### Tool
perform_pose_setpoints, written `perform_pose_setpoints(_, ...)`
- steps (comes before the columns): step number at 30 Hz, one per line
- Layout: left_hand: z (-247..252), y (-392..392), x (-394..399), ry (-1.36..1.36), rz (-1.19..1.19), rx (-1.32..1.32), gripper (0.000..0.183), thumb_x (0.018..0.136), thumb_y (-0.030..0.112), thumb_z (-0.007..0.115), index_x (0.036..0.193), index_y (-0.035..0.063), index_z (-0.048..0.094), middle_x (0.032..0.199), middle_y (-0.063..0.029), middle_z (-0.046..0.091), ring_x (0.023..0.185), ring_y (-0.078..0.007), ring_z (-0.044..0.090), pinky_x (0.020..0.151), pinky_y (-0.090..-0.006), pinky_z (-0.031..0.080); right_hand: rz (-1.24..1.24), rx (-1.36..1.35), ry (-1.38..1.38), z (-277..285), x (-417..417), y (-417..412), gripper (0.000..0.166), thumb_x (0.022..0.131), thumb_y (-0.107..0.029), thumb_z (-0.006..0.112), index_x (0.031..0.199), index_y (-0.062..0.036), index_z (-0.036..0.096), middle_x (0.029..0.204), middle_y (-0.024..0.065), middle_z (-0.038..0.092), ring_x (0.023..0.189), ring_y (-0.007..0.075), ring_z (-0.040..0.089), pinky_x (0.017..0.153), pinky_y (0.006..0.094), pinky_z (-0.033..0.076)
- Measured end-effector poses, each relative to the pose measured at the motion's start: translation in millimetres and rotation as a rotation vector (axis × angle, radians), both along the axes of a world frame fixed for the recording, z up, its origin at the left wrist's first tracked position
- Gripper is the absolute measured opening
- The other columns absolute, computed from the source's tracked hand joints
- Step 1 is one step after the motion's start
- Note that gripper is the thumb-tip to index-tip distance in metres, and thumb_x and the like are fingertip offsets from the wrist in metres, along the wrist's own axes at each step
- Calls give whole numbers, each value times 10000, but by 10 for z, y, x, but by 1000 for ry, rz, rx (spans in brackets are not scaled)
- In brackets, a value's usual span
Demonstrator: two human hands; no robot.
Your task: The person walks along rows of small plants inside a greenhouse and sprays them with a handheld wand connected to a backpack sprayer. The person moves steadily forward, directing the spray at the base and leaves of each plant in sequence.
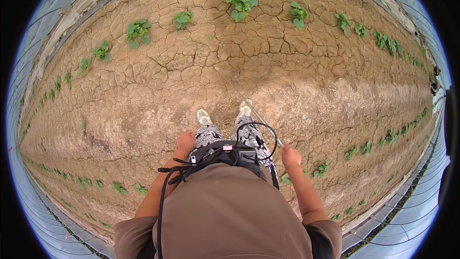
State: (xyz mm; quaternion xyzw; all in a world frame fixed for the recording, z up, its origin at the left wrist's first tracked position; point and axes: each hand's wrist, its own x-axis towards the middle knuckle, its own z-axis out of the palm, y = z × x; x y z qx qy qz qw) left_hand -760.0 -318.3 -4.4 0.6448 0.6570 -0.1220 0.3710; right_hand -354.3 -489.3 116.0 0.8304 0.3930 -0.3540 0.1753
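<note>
My right hand (291, 156) is closed around the near end of a long thin pole (257, 114). The pole slants away past my right shoe (245, 104), and its far tip lies over the cracked soil (172, 79) ahead; whether it touches the ground is unclear. Beside my left thigh hangs my left hand (186, 141), fingers curled and mostly hidden from above. No object shows in it. A row of leafy green seedlings crosses the soil in front of me, with a larger bushy plant (243, 3) near the top centre.
Black cables (201, 163) and a waist pack (230, 147) with a pink clip sit at my waist. More seedlings (321, 169) grow in a row behind me on the right. Greenhouse film walls (39, 28) curve along both sides. Dry plant litter (298, 102) lies right of my feet.
</note>
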Motion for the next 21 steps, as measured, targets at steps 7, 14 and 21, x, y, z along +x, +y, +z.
perform_pose_setpoints(7,-14,-138,123,-24,102,-36,259,803,260,445,836,58,605,765,-180,605,766,-360,577,698,-442,447,305,21,-74,-124,194,377,393,817,-142,467,1191,-262,482,826,127,598,727,279,608,617,384,485)
perform_pose_setpoints(14,-6,-304,291,-31,208,-92,264,814,278,474,891,64,608,857,-203,604,837,-368,568,744,-446,444,447,-74,-87,-121,555,619,468,791,-104,473,1225,-279,450,852,122,589,746,260,613,631,368,493)
perform_pose_setpoints(21,100,-434,629,-21,292,-78,276,816,295,484,934,81,612,914,-177,606,864,-351,567,750,-434,448,484,-104,-100,0,1031,599,467,800,-92,462,1234,-263,446,855,132,590,754,272,610,638,378,492)
